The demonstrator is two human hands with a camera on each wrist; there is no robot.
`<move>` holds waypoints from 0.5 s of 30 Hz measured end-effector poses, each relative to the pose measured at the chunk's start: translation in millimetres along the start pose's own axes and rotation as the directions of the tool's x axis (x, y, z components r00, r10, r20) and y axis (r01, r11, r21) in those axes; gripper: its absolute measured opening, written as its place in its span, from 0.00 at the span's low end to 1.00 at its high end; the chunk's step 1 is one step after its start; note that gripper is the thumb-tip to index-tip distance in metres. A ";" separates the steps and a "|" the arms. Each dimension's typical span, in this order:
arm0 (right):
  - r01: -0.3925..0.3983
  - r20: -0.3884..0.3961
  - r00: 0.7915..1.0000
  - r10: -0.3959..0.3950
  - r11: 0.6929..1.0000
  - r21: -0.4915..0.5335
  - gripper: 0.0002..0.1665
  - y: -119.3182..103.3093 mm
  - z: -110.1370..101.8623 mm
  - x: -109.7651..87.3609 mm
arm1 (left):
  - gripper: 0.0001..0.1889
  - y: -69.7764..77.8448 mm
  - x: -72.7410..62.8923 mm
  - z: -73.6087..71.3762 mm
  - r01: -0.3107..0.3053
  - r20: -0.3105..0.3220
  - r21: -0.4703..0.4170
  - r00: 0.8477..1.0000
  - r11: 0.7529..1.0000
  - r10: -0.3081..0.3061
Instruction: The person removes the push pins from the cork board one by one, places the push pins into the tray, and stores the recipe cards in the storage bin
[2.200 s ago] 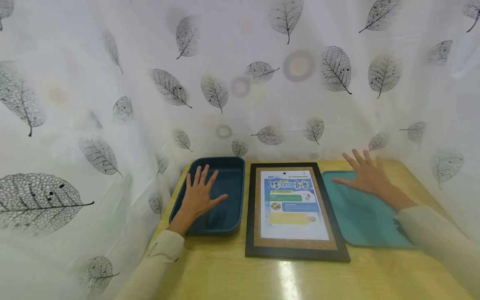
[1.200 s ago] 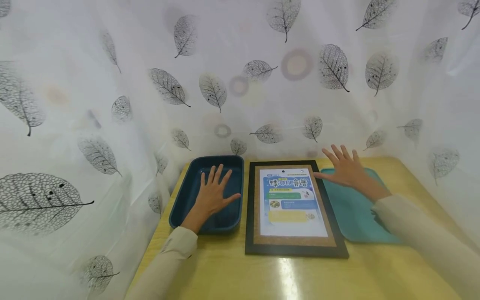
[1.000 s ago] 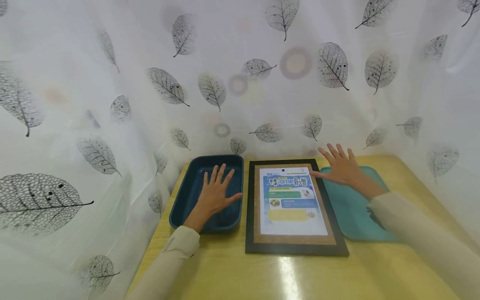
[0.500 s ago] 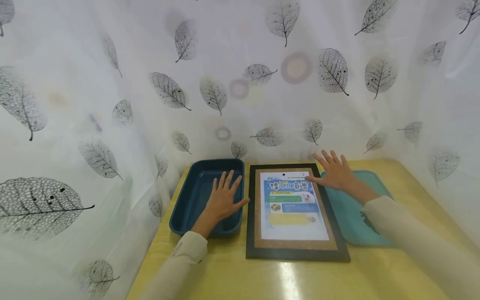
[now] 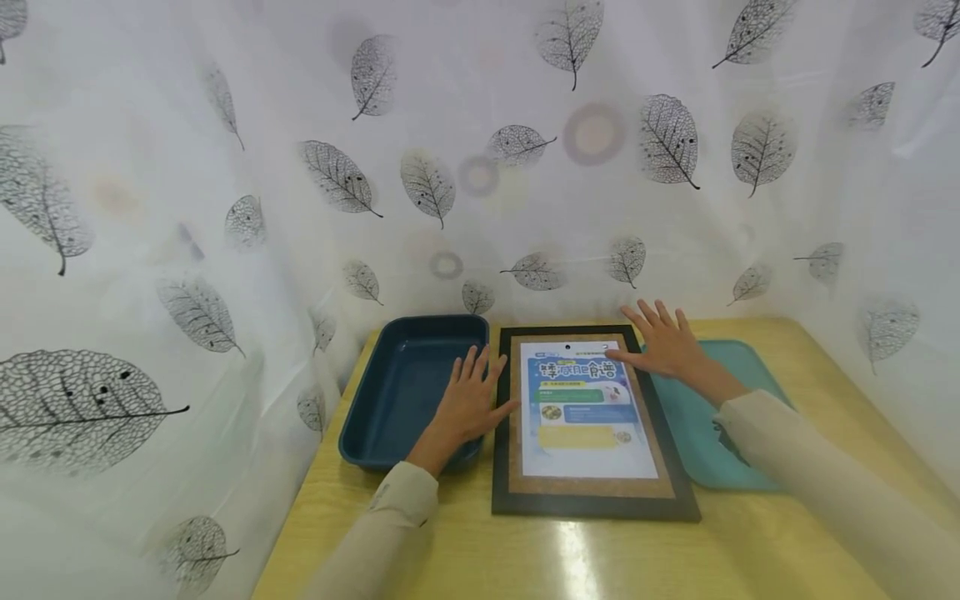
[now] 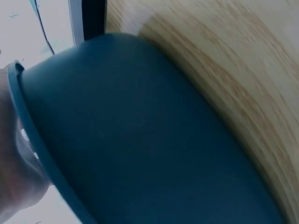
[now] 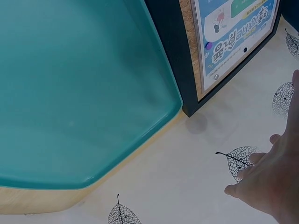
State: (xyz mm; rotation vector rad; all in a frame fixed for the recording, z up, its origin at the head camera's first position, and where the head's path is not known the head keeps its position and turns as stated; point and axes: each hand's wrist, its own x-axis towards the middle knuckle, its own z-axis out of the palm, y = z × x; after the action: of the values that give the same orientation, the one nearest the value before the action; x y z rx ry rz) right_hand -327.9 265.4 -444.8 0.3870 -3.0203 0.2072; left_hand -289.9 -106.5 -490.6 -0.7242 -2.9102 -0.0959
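My left hand [image 5: 467, 405], fingers spread and holding nothing, hovers over the right side of a dark blue basin [image 5: 405, 400]. Its thumb reaches across the left edge of a black-framed cork board [image 5: 517, 505]. My right hand [image 5: 667, 346] is spread above the board's upper right corner and the near side of a teal tray [image 5: 720, 425]. Pinned to the cork is a printed sheet [image 5: 592, 462] with colored panels and large characters; a purple pin [image 7: 209, 45] shows in the right wrist view. In the left wrist view the basin's outer wall [image 6: 140, 140] hides most of the hand.
Basin, board and tray stand side by side on a light wooden table [image 5: 480, 558]. A whitish curtain [image 5: 480, 108] printed with leaf skeletons rises behind the table and along both sides.
My left hand has moved right, from over the basin's middle to its right rim. The right hand has moved left from over the tray toward the board. Basin, board and tray stay put.
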 end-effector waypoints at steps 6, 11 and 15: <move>0.014 -0.015 1.000 -0.013 1.000 0.016 0.61 1.9 3.2 1.0 | 0.46 5.5 1.8 3.6 -0.001 0.028 0.005 1.000 1.000 0.001; 0.019 -0.019 1.000 -0.018 0.999 0.042 0.62 0.2 4.2 0.5 | 0.45 8.6 3.7 8.1 -0.023 0.017 -0.040 1.000 0.999 0.024; 0.028 -0.008 1.000 -0.027 0.997 0.067 0.62 -2.4 8.6 1.3 | 0.45 11.4 3.3 13.7 -0.037 0.002 -0.037 0.999 0.999 0.037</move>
State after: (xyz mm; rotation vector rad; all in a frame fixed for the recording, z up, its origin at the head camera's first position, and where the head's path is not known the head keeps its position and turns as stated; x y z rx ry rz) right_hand -329.1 261.5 -452.8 0.4323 -3.0051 0.3077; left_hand -289.0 -93.6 -503.3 -0.7838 -2.9038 -0.1456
